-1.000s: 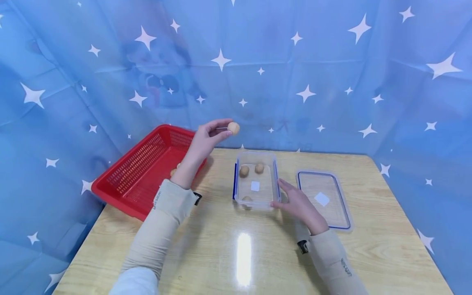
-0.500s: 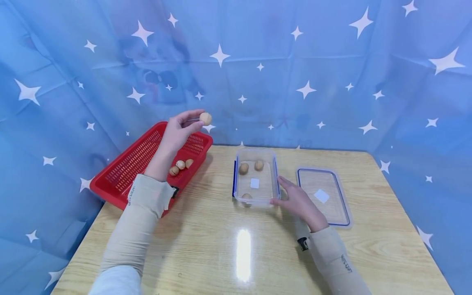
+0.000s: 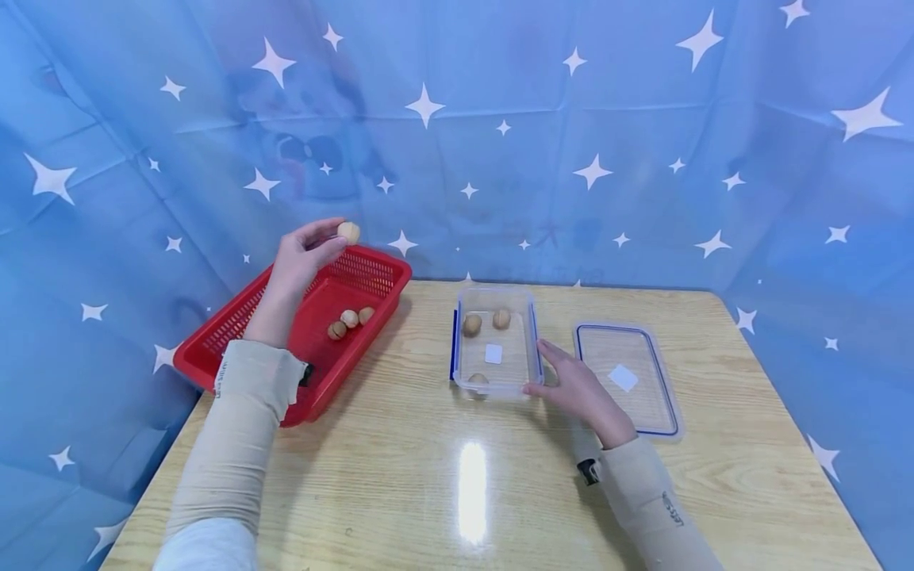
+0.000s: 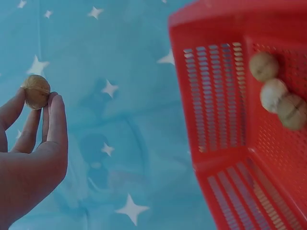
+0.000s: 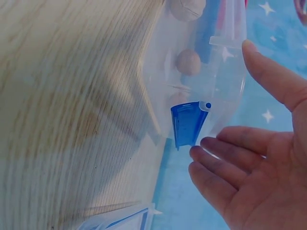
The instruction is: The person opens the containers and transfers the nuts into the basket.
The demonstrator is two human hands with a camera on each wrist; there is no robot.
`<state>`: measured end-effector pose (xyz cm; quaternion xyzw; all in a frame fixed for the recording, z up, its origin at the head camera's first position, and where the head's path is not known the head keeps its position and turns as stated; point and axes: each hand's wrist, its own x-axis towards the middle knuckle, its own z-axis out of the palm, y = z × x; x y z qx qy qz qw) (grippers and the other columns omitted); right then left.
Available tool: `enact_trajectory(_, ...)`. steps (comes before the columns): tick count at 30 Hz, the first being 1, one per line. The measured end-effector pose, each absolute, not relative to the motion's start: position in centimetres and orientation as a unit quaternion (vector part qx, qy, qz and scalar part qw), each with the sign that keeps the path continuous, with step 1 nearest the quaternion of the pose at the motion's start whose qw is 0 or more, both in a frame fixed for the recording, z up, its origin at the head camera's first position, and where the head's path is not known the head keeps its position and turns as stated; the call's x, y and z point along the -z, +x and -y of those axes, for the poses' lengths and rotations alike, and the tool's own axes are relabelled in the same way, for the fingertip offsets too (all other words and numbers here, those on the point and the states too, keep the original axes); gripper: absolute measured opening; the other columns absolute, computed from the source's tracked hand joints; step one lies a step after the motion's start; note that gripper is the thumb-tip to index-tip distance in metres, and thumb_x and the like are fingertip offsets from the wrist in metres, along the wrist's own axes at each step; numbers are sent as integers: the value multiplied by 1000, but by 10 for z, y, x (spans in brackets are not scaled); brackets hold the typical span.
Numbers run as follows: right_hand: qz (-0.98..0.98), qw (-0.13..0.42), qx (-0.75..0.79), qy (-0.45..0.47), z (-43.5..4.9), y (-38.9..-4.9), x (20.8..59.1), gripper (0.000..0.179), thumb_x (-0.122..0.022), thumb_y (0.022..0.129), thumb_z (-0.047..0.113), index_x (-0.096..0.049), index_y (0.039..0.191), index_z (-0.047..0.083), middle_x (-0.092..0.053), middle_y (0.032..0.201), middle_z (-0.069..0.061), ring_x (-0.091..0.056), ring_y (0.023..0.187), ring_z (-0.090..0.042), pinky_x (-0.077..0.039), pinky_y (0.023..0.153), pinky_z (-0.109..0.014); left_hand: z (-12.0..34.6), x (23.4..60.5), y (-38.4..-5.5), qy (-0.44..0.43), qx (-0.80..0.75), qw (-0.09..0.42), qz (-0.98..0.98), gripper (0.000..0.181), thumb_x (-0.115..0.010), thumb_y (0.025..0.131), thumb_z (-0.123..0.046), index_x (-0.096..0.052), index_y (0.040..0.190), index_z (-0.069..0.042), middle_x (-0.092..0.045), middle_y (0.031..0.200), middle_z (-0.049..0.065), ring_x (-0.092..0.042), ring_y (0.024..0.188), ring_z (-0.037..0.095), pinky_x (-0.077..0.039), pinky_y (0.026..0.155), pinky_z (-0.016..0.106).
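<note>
In the head view my left hand [image 3: 294, 260] pinches a walnut [image 3: 348, 232] between fingertips and thumb, above the far part of a red plastic basket [image 3: 357, 349]. The left wrist view shows this held walnut [image 4: 36, 92] against the curtain. Three more walnuts [image 3: 349, 318] lie together in the basket, one paler. My right hand [image 3: 581, 396] rests against the near right corner of a clear plastic box [image 3: 514, 357], thumb on the rim and fingers extended by a blue latch [image 5: 188, 122]. Inside the box are three walnuts [image 3: 472, 325], spaced apart.
A clear lid [image 3: 653, 377] with a blue seal lies right of the box, behind my right wrist. The wooden table [image 3: 400, 476] runs back to a blue starred curtain [image 3: 500, 79]. The basket stands at the table's left edge.
My left hand has moved left with the walnut, from near the box to over the basket, uncovering the walnuts there. My right hand and the box stay in place.
</note>
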<state>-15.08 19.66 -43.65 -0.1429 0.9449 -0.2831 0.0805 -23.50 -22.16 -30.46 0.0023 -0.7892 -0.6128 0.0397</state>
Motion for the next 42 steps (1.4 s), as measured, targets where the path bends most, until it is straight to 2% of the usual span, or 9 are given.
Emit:
enact_trajectory(3, -944, 81, 285, -142, -198, -151, 436, 85, -71, 92, 36, -28, 154, -4, -27, 160, -26, -29, 146, -47, -28, 118, -61, 229, 309, -236, 21, 606, 35, 795, 50, -64, 97, -34, -53, 144, -23, -56, 131, -5, -55, 114, 5, -50, 104, 22)
enact_trajectory(7, -945, 83, 284, -139, -199, -152, 435, 86, -71, 91, 37, -28, 154, -3, -27, 160, -26, -29, 146, -47, -29, 118, -62, 237, 317, -240, 38, 609, 31, 791, 51, -62, 98, -30, -51, 147, -19, -55, 133, -2, -55, 114, 5, -49, 107, 25)
enact_trajectory(10, -945, 84, 285, -139, -199, -153, 436, 86, -71, 91, 38, -28, 154, -3, -27, 161, -26, -29, 146, -47, -29, 117, -62, 243, 325, -243, 52, 620, 29, 782, 51, -61, 99, -26, -50, 147, -15, -55, 132, -3, -55, 113, 4, -50, 104, 21)
enact_trajectory(15, -943, 87, 288, -140, -200, -153, 437, 86, -71, 91, 37, -28, 154, -3, -26, 161, -26, -28, 146, -47, -28, 118, -62, 250, 337, -247, 85, 613, 24, 785, 53, -62, 98, -31, -49, 148, -19, -53, 135, -2, -54, 115, 6, -50, 101, 19)
enact_trajectory(22, -944, 83, 286, -144, -200, -154, 439, 85, -71, 91, 36, -28, 154, -4, -28, 160, -27, -30, 145, -48, -29, 117, -62, 260, 354, -250, 110, 587, 11, 802, 56, -62, 97, -36, -46, 150, -22, -44, 152, 9, -48, 132, 21, -45, 112, 34)
enact_trajectory(29, -944, 80, 283, -147, -200, -154, 440, 85, -72, 91, 35, -29, 153, -4, -28, 160, -27, -31, 145, -48, -30, 117, -62, 269, 370, -255, 127, 557, -3, 821, 55, -62, 98, -34, -47, 149, -19, -46, 150, 11, -49, 132, 25, -46, 112, 40)
enact_trajectory(35, -944, 79, 283, -149, -199, -154, 439, 85, -72, 91, 36, -29, 153, -4, -29, 159, -27, -31, 144, -48, -30, 117, -62, 276, 382, -258, 136, 539, -38, 830, 57, -62, 99, -31, -44, 150, -17, -44, 151, 14, -45, 134, 30, -48, 110, 44)
enact_trajectory(42, -943, 80, 289, -146, -200, -154, 440, 86, -72, 91, 37, -29, 154, -3, -28, 160, -26, -30, 145, -48, -30, 117, -62, 282, 400, -264, 125, 528, -64, 837, 51, -58, 101, -23, -45, 148, -9, -45, 149, 20, -43, 134, 37, -42, 114, 54)
